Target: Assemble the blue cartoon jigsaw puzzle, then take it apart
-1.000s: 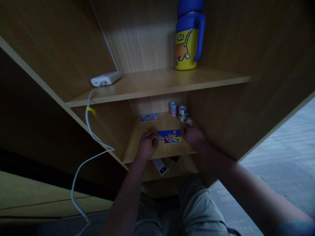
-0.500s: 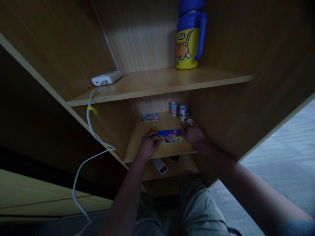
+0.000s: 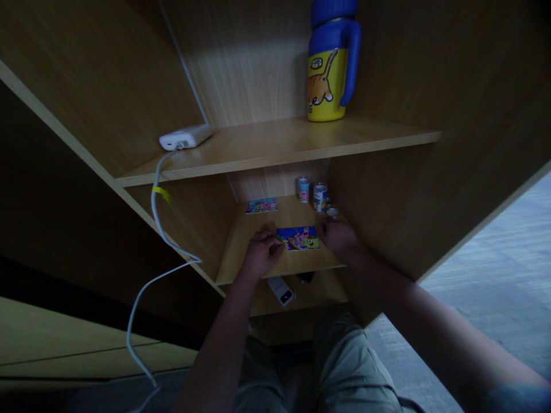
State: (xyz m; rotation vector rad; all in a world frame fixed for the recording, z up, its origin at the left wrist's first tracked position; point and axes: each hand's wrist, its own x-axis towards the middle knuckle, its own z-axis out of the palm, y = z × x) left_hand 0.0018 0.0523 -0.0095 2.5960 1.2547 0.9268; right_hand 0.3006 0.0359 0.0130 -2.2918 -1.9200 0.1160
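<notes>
Cartoon picture card [image 3: 301, 238] is lying flat on the middle shelf [image 3: 297, 263], right between the two hands, long side running left to right, roughly along the shelf's front edge. So it's off to the right of the left hand [image 3: 262, 253] and to the left of the right hand [image 3: 339, 236], pretty much bridging the gap. Left looks like the nearer one to me: its thumb and fingertips are pinched in narrow right at the card's lower left corner, though honestly I can't tell if there's anything between them. The right hand is curled up just beside the upper right corner; can't tell if it's touching the card or holding something. A second picture card [image 3: 262, 206] lies farther back on the left, well apart from both hands.
</notes>
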